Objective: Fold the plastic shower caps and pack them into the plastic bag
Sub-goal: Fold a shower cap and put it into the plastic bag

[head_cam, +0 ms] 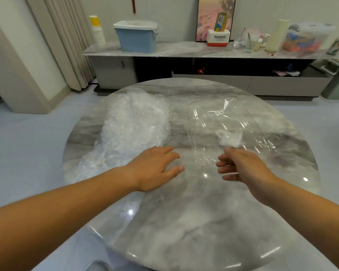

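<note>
The pile of shower caps (133, 124) is laid on the surface (184, 222), just ahead and left of the left hand (155, 169), which is held open and is nearer. The plastic bag (223, 122) is stretched away from the right hand (243, 167); its fingers are curled, but a grip cannot be told.

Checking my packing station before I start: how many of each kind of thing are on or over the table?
shower cap heap: 1
plastic bag: 1
hands: 2 (left hand, right hand)
Total: 4
</note>
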Action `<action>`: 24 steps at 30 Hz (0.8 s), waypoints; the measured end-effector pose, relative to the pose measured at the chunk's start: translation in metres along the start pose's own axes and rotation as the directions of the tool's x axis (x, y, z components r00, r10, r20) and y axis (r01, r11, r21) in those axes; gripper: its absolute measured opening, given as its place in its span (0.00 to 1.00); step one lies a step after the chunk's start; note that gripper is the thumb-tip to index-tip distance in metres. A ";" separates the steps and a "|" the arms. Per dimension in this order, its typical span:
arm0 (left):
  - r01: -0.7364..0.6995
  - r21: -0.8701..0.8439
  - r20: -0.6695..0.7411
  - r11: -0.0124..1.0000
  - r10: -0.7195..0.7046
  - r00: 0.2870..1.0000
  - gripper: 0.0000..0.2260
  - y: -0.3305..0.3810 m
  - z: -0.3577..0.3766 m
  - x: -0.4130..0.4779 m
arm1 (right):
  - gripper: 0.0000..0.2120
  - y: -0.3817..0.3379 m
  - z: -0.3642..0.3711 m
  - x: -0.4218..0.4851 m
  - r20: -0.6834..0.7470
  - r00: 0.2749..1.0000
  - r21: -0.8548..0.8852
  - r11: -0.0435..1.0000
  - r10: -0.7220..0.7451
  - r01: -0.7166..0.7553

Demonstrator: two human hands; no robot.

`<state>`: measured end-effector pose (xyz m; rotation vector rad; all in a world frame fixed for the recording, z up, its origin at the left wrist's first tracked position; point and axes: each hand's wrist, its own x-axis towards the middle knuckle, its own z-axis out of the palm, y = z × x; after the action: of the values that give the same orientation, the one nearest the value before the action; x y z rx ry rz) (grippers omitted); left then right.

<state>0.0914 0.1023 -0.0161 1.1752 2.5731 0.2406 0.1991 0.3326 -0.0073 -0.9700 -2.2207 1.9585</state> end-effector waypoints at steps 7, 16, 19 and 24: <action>0.332 -0.042 0.002 0.942 -0.332 0.943 0.21 -0.054 0.007 -0.089 | 0.20 -0.005 0.058 -0.034 0.454 0.888 -0.498 0.805 -0.076 0.324; 0.301 -0.021 0.035 0.954 -0.300 0.953 0.33 -0.077 0.026 -0.098 | 0.17 0.000 0.091 -0.037 0.531 0.844 -0.542 0.733 -0.081 0.412; 0.240 -0.037 -0.025 0.970 -0.241 0.970 0.36 -0.071 0.026 -0.094 | 0.15 0.002 0.091 -0.034 0.515 0.847 -0.488 0.767 -0.133 0.417; 0.051 -0.042 -0.055 0.998 -0.053 0.997 0.31 -0.050 0.026 -0.094 | 0.12 -0.003 0.095 -0.029 0.480 0.865 -0.188 0.946 -0.147 0.265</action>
<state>0.1231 -0.0011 -0.0348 1.1010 2.6298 0.3168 0.1826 0.2348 -0.0137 -0.2552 -2.7307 2.0050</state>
